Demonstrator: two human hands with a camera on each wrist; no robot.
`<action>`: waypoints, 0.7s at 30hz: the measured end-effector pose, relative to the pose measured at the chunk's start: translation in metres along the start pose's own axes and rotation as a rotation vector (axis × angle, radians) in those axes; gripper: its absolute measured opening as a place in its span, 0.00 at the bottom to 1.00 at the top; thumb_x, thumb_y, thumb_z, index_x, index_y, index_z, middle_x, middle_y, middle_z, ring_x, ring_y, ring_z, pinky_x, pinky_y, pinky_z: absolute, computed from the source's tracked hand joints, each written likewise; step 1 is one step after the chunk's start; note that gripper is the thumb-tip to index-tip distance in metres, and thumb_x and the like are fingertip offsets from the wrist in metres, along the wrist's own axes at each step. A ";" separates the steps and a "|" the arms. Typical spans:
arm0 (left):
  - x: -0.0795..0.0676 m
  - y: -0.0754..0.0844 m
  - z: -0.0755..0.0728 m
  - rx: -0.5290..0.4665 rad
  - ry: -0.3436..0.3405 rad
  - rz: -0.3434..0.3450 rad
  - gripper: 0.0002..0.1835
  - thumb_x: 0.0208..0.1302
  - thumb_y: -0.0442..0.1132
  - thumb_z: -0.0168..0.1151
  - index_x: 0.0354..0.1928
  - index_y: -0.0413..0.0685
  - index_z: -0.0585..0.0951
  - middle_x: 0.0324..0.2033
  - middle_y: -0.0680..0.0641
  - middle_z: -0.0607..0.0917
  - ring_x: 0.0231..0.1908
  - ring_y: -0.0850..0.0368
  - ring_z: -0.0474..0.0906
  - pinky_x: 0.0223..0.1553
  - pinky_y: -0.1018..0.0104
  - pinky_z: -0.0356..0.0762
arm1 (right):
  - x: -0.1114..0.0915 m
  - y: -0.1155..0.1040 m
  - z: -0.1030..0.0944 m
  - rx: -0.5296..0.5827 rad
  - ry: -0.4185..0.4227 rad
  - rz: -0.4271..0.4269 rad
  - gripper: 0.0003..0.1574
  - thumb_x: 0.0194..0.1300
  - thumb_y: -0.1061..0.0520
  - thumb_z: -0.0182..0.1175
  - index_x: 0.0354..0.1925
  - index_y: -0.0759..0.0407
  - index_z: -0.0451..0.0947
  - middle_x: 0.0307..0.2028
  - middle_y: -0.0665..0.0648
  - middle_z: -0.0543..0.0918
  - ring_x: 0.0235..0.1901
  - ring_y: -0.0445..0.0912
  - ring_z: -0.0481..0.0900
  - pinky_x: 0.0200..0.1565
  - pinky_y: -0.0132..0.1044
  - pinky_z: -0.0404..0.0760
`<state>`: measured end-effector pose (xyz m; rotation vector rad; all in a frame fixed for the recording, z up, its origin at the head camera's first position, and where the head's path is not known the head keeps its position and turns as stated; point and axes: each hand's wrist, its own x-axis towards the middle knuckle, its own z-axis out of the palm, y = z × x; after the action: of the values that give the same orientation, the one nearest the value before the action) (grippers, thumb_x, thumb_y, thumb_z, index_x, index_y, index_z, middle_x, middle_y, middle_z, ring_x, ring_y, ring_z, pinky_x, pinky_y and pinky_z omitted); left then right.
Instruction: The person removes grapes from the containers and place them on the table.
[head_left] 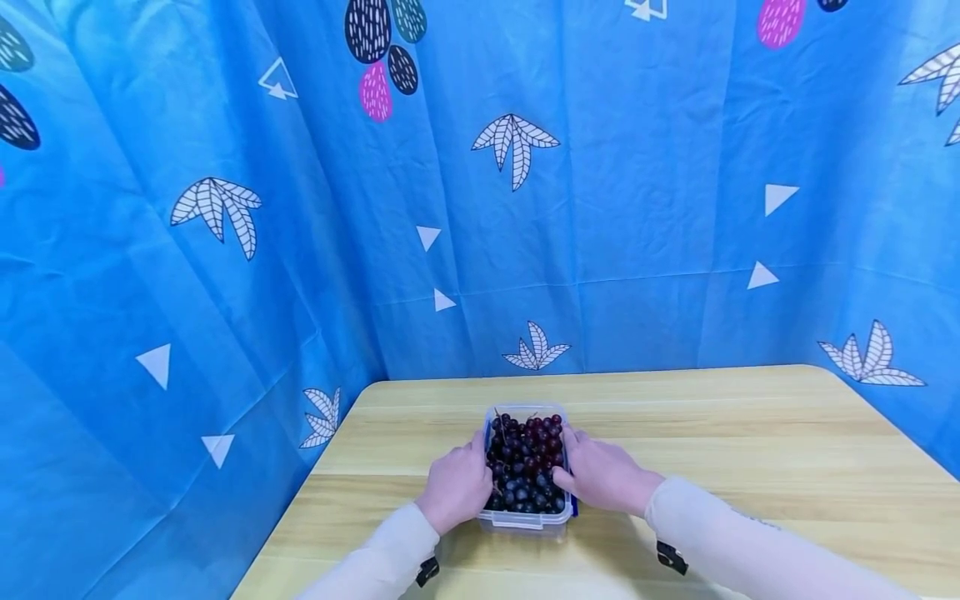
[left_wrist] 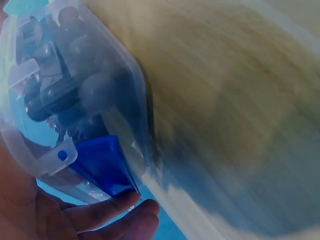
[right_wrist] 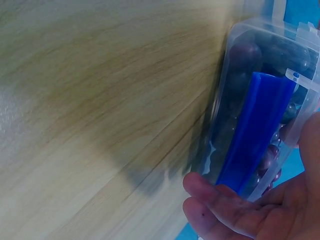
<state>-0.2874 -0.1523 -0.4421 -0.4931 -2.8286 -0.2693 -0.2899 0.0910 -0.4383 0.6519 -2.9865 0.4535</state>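
A clear plastic box (head_left: 525, 522) full of dark purple grapes (head_left: 525, 467) stands on the light wooden table (head_left: 750, 450), near its front edge. My left hand (head_left: 454, 488) grips the box's left side and my right hand (head_left: 602, 475) grips its right side. In the left wrist view my fingers (left_wrist: 120, 210) curl at a blue latch (left_wrist: 100, 165) on the box wall (left_wrist: 30, 145). The right wrist view shows my fingers (right_wrist: 215, 200) curled by the other blue latch (right_wrist: 255, 130), with grapes (right_wrist: 247, 55) behind the clear wall. No lid is on the box.
A blue patterned curtain (head_left: 525, 208) hangs behind the table and along both sides. The tabletop's left edge (head_left: 315, 467) runs close to the box. Bare wood (head_left: 787, 492) spreads to the right and behind it.
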 end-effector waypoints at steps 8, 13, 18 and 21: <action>0.016 -0.006 -0.013 -0.135 -0.070 -0.091 0.24 0.69 0.45 0.55 0.59 0.35 0.77 0.28 0.46 0.83 0.28 0.52 0.79 0.30 0.52 0.79 | -0.001 0.001 0.001 0.008 0.001 0.014 0.51 0.71 0.38 0.54 0.75 0.72 0.53 0.69 0.75 0.66 0.16 0.45 0.72 0.11 0.28 0.59; 0.031 -0.012 -0.008 -0.122 -0.040 -0.070 0.21 0.68 0.43 0.56 0.57 0.36 0.77 0.28 0.46 0.83 0.28 0.51 0.80 0.29 0.51 0.79 | -0.003 0.003 0.001 0.035 -0.001 0.025 0.52 0.71 0.38 0.55 0.76 0.71 0.52 0.70 0.76 0.65 0.11 0.40 0.63 0.11 0.27 0.57; 0.035 -0.017 0.008 -0.117 -0.013 -0.046 0.28 0.67 0.41 0.55 0.66 0.35 0.72 0.46 0.38 0.86 0.41 0.43 0.85 0.42 0.46 0.83 | -0.002 0.000 -0.001 0.068 -0.027 0.019 0.51 0.72 0.39 0.56 0.75 0.72 0.53 0.71 0.75 0.63 0.16 0.42 0.69 0.12 0.29 0.62; 0.033 -0.018 0.013 -0.125 -0.004 -0.052 0.30 0.68 0.41 0.54 0.70 0.36 0.69 0.57 0.36 0.83 0.51 0.39 0.83 0.50 0.44 0.81 | -0.001 -0.001 -0.003 0.072 -0.038 0.017 0.51 0.71 0.40 0.56 0.75 0.72 0.53 0.72 0.74 0.62 0.20 0.45 0.73 0.14 0.32 0.67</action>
<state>-0.3269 -0.1560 -0.4479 -0.4466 -2.8434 -0.4586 -0.2884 0.0916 -0.4353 0.6483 -3.0258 0.5580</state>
